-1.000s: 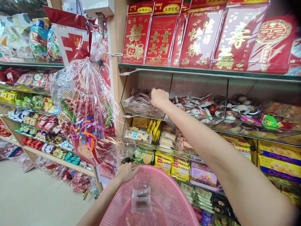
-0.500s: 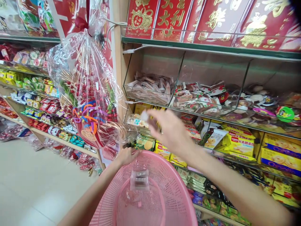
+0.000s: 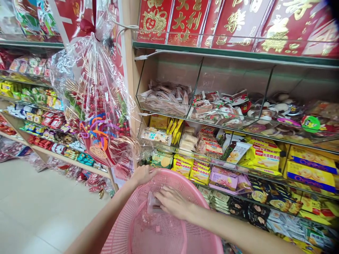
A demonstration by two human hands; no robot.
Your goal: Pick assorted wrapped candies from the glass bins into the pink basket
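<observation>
My left hand (image 3: 144, 174) is closed on the far left rim of a pink mesh basket (image 3: 196, 185). Inside the basket, my right hand (image 3: 173, 203) is palm down, its fingers bent over a small clear plastic packet (image 3: 153, 204). My hand covers the packet's right side, and its fingertips are partly hidden. Close to it on the basket floor lie a few small clear-wrapped bits and a little pink square (image 3: 158, 229).
Shelves of snacks stand ahead, with yellow wafer packs (image 3: 182, 165), purple packs (image 3: 224, 178) and clear bins of wrapped sticks (image 3: 166, 98). A cellophane-wrapped bouquet (image 3: 100, 116) hangs at left. Pale floor tiles (image 3: 31, 204) lie below the left shelves.
My right hand has come down from in front of the shelf, where a small whitish blur showed at its fingertips, to the packet in the basket. My left hand stays on the rim.
</observation>
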